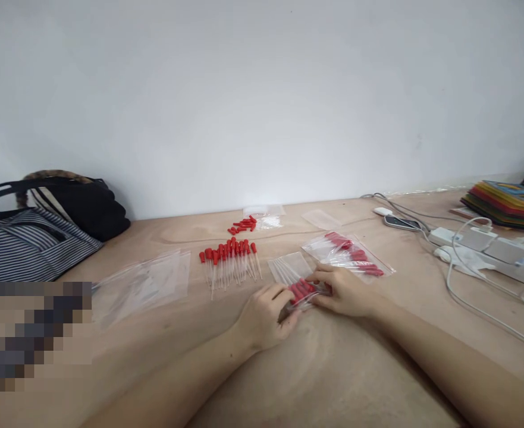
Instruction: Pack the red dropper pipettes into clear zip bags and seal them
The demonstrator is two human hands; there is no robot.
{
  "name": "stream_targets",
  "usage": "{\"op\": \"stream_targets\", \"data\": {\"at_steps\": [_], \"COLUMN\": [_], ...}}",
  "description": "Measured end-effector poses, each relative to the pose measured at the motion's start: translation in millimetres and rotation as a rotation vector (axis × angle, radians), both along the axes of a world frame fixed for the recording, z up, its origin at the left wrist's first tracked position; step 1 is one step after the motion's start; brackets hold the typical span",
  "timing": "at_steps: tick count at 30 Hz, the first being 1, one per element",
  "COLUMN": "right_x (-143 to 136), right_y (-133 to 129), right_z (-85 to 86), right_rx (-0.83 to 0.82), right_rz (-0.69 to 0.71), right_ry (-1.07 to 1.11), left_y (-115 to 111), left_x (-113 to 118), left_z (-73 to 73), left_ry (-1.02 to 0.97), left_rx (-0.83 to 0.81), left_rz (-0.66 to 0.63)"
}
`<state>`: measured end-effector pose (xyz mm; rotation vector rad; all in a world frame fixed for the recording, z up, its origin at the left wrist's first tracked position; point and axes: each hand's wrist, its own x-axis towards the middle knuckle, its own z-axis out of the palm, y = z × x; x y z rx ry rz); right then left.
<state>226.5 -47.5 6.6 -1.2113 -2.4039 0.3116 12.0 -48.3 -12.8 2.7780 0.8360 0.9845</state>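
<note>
Snugly, left hand [268, 312] at eight o'clock, right hand [339, 290] at four, both pinching a clear plastic bag [305, 261], red dropper bulbs [301, 290] between them, thin tubes [284, 270] pointing to eleven.

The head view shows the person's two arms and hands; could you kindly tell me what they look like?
Both the left hand and the right hand are bare, without gloves. No sleeve shows on the left forearm or the right forearm, and no watch or bracelet is visible at either wrist. A small dark spot marks the left forearm.
</note>
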Motion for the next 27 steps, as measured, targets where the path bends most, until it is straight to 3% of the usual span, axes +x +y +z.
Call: {"op": "stream_targets", "data": {"at_steps": [5,12,18,27], "right_x": [-14,-20,-31,-39], "right_y": [-2,-6,-15,-15], "right_z": [-10.2,-14.3,-8.9,-7.9], "right_rx": [0.095,0.147,0.203,0.25], "right_rz": [-0.049,0.005,-0.297,-0.359], "right_ry": [-0.006,0.03,-0.221,-0.404], "left_y": [4,0,2,8], "left_x": [-8,-3,-4,-3], "left_z": [-2.8,0.6,0.0,-3.9], "left_ry": [0.026,0.089,0.073,0.0], "left_rx": [0.025,0.084,0.047,-0.025], "left_rz": [0.093,0.159,0.185,0.22]}}
